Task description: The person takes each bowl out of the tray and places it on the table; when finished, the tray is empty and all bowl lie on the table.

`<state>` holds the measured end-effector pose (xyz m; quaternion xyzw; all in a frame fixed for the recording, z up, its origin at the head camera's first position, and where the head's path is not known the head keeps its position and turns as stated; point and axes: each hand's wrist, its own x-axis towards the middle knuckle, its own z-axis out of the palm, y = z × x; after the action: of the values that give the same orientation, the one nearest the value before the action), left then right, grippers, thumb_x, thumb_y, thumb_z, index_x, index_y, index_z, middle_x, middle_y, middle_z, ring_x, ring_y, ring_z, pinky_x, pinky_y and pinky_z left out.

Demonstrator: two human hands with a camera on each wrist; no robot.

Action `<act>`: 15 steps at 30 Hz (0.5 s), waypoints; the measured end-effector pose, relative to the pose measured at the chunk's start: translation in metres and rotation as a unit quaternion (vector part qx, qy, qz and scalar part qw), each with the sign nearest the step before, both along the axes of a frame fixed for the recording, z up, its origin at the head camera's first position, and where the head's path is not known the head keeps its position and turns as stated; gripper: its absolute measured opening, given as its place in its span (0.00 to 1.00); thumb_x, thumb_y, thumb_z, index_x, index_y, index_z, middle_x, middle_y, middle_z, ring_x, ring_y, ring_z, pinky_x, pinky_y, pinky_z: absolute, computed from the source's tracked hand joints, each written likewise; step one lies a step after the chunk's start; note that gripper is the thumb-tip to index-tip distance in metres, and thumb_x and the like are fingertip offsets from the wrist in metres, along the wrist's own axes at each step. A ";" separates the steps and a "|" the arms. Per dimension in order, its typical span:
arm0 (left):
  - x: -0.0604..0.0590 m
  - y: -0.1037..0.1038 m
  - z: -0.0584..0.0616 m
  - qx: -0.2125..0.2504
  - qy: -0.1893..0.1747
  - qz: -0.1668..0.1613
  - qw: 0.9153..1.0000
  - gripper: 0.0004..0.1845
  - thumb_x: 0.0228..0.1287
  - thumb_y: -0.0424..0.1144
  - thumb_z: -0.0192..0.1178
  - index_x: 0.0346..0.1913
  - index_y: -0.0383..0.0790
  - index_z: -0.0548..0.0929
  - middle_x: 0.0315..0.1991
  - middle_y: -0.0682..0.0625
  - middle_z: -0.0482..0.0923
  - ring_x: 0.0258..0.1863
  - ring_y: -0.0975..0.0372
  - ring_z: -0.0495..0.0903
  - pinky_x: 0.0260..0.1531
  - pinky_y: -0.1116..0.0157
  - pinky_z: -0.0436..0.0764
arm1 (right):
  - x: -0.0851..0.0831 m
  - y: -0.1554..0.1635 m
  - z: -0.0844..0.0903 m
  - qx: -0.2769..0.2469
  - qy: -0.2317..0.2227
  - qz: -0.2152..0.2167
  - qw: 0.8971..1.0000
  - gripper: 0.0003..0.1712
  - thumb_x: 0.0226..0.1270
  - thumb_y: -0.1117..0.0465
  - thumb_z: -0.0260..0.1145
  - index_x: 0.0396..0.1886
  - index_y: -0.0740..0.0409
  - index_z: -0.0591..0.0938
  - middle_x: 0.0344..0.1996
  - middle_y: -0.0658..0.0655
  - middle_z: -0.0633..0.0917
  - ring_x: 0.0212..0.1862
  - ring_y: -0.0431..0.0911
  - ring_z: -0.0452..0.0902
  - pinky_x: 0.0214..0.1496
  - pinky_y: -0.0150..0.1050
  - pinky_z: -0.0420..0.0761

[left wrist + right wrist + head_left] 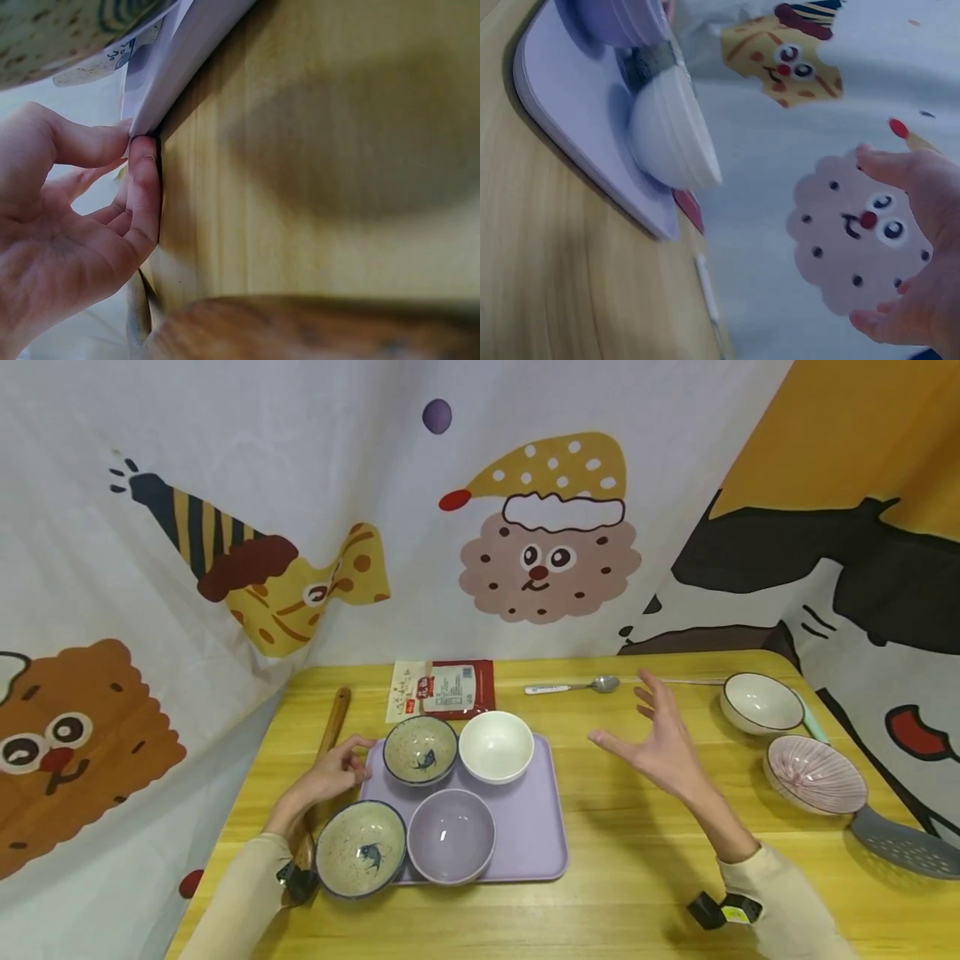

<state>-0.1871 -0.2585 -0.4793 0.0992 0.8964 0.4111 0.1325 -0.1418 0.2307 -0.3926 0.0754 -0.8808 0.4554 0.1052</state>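
Note:
My left hand [333,774] pinches the left edge of a lilac tray [528,835]; in the left wrist view, thumb and fingertips meet on its rim [169,82]. On the tray sit a speckled bowl [408,743] with a dark rim, a white bowl [496,745] and a purple bowl [452,835]. Another speckled bowl [356,843] overhangs the tray's front left corner. My right hand [663,747] hovers right of the tray, thumb and fingers spread, holding nothing. The white bowl [671,131] also appears in the right wrist view.
A wooden-handled utensil [335,727] lies left of the tray, partly under my left arm. Behind are a red and cream packet [450,687] and a spoon [603,684]. At right stand a cream bowl [761,703], a striped bowl [813,774] and a grey slotted turner [907,845].

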 end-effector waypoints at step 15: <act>0.002 0.001 0.002 0.012 -0.005 0.000 1.000 0.26 0.63 0.27 0.62 0.64 0.33 0.74 0.33 0.41 0.78 0.32 0.58 0.75 0.30 0.65 0.75 | -0.028 -0.063 -0.042 0.008 -0.026 0.135 0.991 0.69 0.46 0.54 0.85 0.80 0.67 0.50 0.77 0.72 0.56 0.74 0.70 0.59 0.71 0.63 0.67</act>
<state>-0.1852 -0.2575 -0.4777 0.0982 0.8908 0.4223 0.1359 -0.1693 0.1673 -0.4350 0.1825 -0.8685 0.4604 0.0198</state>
